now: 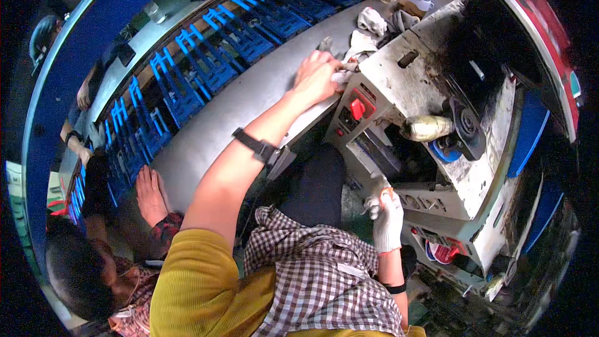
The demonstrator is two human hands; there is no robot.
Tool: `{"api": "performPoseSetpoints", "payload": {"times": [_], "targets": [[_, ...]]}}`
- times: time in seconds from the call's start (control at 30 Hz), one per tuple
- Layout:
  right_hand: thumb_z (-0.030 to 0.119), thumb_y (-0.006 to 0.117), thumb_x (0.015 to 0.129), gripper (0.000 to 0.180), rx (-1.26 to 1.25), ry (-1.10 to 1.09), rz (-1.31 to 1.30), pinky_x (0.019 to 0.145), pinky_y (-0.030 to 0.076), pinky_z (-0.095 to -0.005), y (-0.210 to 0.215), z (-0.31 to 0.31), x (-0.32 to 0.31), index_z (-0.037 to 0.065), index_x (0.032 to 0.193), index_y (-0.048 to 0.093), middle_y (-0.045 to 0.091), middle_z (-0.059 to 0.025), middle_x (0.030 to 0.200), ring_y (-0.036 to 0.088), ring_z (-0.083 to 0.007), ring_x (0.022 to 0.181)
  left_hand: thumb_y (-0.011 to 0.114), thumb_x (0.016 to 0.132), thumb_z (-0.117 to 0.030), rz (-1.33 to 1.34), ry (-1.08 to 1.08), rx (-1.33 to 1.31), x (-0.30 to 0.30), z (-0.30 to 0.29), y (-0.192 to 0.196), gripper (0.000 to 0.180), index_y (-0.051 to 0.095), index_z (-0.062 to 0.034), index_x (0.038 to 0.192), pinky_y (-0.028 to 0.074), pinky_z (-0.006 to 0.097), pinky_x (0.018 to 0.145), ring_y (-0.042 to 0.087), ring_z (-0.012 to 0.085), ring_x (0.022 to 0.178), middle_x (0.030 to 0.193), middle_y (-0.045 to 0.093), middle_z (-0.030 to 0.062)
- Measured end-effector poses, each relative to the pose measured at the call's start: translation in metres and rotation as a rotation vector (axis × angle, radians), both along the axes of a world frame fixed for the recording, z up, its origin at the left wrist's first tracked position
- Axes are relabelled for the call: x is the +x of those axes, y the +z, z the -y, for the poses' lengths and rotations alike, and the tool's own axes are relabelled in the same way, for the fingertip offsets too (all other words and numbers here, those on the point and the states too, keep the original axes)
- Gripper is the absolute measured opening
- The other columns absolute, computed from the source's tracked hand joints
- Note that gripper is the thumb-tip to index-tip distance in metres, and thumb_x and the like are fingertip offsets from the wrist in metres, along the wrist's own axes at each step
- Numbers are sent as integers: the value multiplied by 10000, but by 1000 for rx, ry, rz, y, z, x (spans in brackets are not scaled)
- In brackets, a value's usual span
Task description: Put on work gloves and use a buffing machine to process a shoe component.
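Left hand (317,77), bare, lies flat on the grey table (249,97), fingers pressed together over a white cloth piece (342,77) right at the corner of the grey machine housing (405,87). Right hand (387,215), in a white glove, sits low at the machine's front edge, fingers curled, pinching something small; can't tell what. To do this well I'd keep the left palm flat so the cloth stays put against the housing, and keep fingertips off the red button (357,109) just below. Room: table is open to the left up to the row of blue racks (206,62). More white rags (372,22) are piled just beyond the hand. A co-worker's hand (150,193) rests on the near table edge, well apart. Right side is tight, with machine parts and a spool (429,128) close above the glove.
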State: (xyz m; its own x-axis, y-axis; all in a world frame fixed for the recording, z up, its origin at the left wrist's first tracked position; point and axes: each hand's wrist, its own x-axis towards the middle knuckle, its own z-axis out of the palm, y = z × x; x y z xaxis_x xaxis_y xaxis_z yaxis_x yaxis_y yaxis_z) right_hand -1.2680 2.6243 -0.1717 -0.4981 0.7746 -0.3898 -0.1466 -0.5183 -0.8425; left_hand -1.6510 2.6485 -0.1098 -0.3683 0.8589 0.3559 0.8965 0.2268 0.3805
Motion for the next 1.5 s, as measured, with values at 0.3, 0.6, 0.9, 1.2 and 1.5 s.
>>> {"api": "performPoseSetpoints", "payload": {"times": [0.3, 0.6, 0.9, 1.2, 1.5], "targets": [[466, 694, 938, 728, 85, 179, -180, 675, 505, -238, 36, -18, -28, -16, 1457, 528, 690, -113, 1283, 657, -110, 904, 585, 971, -243, 1357, -122, 440, -34, -28, 16, 341, 659, -18, 1215, 560, 449, 978, 694, 230, 1099, 1161, 709, 129], [391, 709, 944, 688, -55, 131, -167, 682, 502, -199, 41, -4, -44, 19, 1482, 494, 684, -87, 1232, 670, -133, 946, 536, 766, -77, 1864, -228, 690, -44, 74, 33, 626, 544, 53, 1378, 532, 479, 1060, 658, 336, 1202, 1317, 657, 197], [244, 702, 898, 456, -20, 241, -250, 729, 528, -259, 88, 5, -77, 67, 1292, 557, 670, -92, 1212, 672, -173, 981, 498, 714, 61, 1719, -106, 835, -17, 129, 42, 732, 510, 24, 1445, 568, 378, 972, 681, 289, 1153, 1323, 649, 176], [-3, 699, 758, 228, 1579, 405, 155, 920, 530, -473, 109, 1, -204, 81, 965, 654, 664, -188, 1162, 652, -386, 1057, 529, 855, 106, 771, 220, 804, 5, 159, 55, 173, 464, -52, 875, 512, 335, 949, 629, 218, 1148, 1424, 592, 239], [454, 617, 974, 707, 660, 755, 5, 1222, 282, -473, 87, 9, -171, 82, 1539, 413, 433, -176, 1560, 375, -333, 1476, 506, 777, 109, 128, 347, 24, 22, 176, 3, 246, 483, -78, 936, 452, 502, 1110, 403, 392, 1492, 1523, 532, 185]]}}
